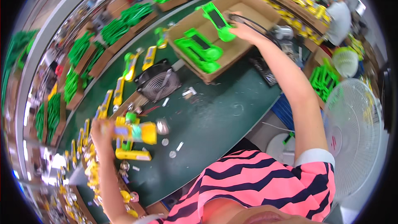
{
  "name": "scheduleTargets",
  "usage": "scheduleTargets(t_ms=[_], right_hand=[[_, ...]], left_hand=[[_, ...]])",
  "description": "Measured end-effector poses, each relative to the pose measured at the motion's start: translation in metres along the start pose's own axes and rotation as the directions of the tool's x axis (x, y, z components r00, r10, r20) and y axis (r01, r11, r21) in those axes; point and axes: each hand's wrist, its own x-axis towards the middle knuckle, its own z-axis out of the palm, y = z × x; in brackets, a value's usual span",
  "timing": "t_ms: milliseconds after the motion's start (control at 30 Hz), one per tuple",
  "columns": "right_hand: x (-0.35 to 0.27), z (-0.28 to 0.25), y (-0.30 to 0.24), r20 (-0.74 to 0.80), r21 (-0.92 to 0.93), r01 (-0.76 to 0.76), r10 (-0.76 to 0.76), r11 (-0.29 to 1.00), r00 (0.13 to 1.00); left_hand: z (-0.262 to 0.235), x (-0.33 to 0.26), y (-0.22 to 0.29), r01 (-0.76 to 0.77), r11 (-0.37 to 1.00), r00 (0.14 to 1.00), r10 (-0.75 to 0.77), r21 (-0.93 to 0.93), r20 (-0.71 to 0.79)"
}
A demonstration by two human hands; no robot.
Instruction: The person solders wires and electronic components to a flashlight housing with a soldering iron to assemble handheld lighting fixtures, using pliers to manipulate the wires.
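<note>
My right hand point(244, 30) reaches over an open cardboard box point(188, 64) and grips the edge of a green plastic housing point(216, 20) with a dark panel, tilted above the box. More green housings point(199, 47) of the same kind lie inside, near its left end. At the left of the bench, my left hand point(102, 132) is closed around the end of a yellow plastic housing point(143, 133), which is blurred by motion. Just below it lies another yellow part point(133, 154). A shiny round cup-like piece point(162, 127) is beside the held end.
A small black fan point(159, 82) stands on the green bench point(207, 118). Yellow parts point(118, 92) line its far left edge, with boxes of green parts point(114, 31) beyond. A large white fan point(352, 132) stands at right. Another person point(339, 14) is at the back right.
</note>
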Motion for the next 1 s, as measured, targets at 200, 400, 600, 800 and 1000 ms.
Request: scheduleTargets(t_ms=[200,400,600,800,1000], right_hand=[[-0.068,-0.068,-0.052,0.079,0.571,-0.133,0.108,0.81,0.991],[-0.201,-0.093,-0.08,-0.032,0.262,0.318,-0.322,0.911,0.946],[-0.267,-0.033,-0.066,0.361,0.391,0.256,-0.403,0.884,0.841],[-0.265,0.007,-0.048,0.218,0.118,0.445,-0.46,0.888,0.861],[-0.301,0.019,-0.039,-0.129,0.26,0.482,-0.464,0.837,0.876]], left_hand=[[0.112,-0.172,-0.029,0.389,0.73,0.909,-0.405,-0.561,0.103],[0.161,-0.222,-0.017,0.242,0.788,0.93,-0.355,-0.566,-0.097],[0.139,-0.23,-0.014,-0.033,0.959,0.978,0.089,0.283,-0.189],[0.087,-0.224,0.052,-0.436,0.705,0.678,0.666,0.559,-0.312],[0.113,-0.178,0.074,-0.473,0.853,0.85,0.376,0.221,0.369]])
